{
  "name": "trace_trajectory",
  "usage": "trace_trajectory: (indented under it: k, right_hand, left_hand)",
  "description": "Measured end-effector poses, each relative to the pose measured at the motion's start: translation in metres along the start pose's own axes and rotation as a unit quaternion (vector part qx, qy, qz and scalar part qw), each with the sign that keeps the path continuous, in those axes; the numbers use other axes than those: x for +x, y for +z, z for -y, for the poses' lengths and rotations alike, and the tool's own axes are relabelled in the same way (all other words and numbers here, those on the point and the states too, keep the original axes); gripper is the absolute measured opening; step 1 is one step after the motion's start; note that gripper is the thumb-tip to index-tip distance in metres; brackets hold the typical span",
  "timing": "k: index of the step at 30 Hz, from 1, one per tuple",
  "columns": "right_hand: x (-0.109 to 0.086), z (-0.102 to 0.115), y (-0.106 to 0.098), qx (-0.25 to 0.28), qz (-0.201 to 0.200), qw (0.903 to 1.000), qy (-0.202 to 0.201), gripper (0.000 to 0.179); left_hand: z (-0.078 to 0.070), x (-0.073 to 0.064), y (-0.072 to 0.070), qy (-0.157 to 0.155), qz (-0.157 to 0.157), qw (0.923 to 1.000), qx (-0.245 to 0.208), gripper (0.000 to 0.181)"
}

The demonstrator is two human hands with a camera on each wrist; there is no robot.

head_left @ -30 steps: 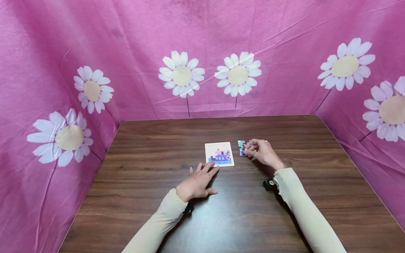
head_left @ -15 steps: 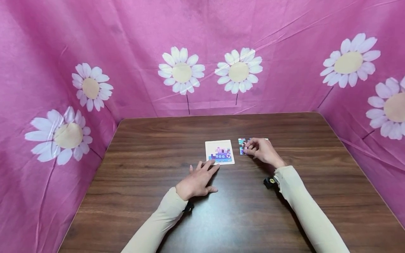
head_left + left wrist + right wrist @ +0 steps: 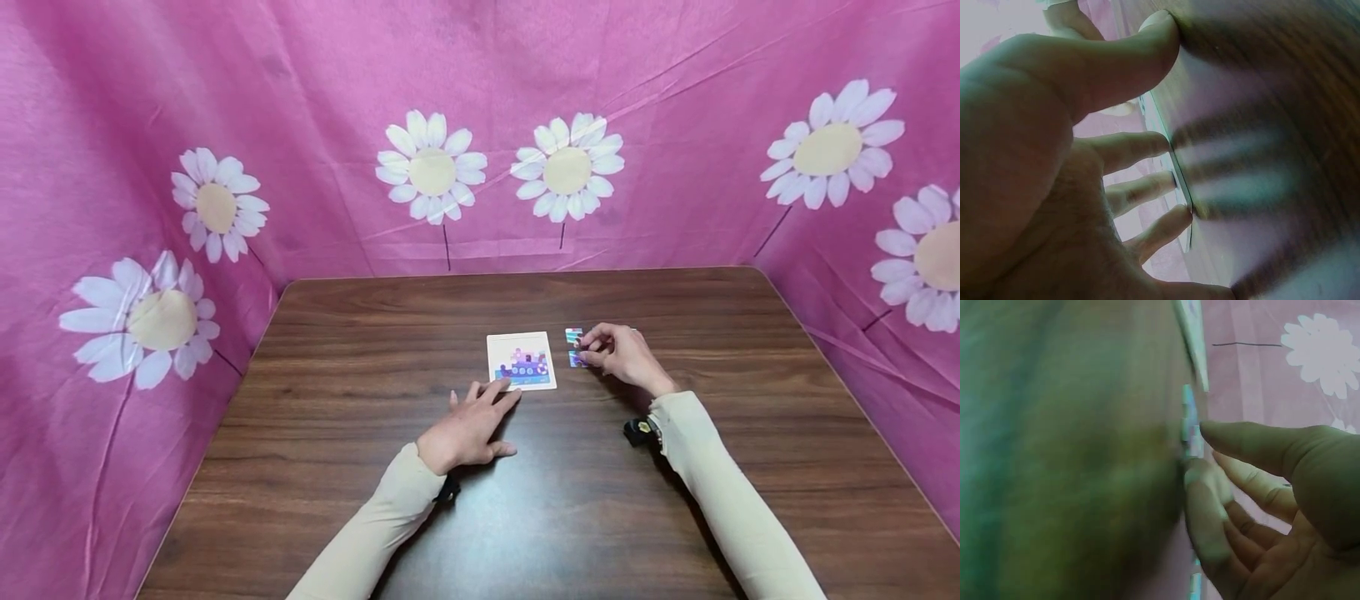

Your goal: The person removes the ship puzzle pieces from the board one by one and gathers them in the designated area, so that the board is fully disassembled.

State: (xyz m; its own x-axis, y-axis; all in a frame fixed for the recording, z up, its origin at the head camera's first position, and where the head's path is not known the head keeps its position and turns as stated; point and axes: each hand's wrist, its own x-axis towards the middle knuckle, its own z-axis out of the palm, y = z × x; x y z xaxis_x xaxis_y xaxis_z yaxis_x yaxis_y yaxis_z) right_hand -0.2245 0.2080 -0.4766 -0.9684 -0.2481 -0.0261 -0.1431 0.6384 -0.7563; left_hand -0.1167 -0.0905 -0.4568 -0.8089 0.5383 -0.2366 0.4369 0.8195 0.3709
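Note:
A white square puzzle board (image 3: 520,340) with a purple and pink boat picture lies mid-table in the head view. My left hand (image 3: 467,429) is spread out flat-fingered, its fingertips resting on the board's near edge; the left wrist view shows those fingertips (image 3: 1159,142) against the edge. Right of the board, small colourful puzzle pieces (image 3: 573,336) lie on the table. My right hand (image 3: 624,357) is over them, thumb and forefinger pinching a puzzle piece (image 3: 1195,439) seen edge-on in the right wrist view. Most of that piece and others are hidden by the hand.
The brown wooden table (image 3: 360,367) extends around both hands. A pink curtain (image 3: 322,150) printed with white daisies encloses its back and sides. A further piece (image 3: 1195,584) shows low in the right wrist view.
Both hands stay nearly in place. The pieces under the right fingers have shifted slightly, with a gap now showing between the upper and lower ones. The head view has tilted a little.

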Motion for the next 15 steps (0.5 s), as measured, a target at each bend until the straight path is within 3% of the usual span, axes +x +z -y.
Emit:
trace_trajectory:
  k: [5,15]
  right_hand:
    - [0.002,0.008,-0.005,0.0,-0.009,1.0,0.0,0.016]
    - [0.017,0.029,0.002,-0.027,-0.014,0.9984,-0.048,0.015]
  left_hand:
    - [-0.001,0.0,0.001,0.001,-0.001,1.0,-0.004,0.084]
    - [0.0,0.0,0.0,-0.001,-0.003,1.0,0.002,0.084]
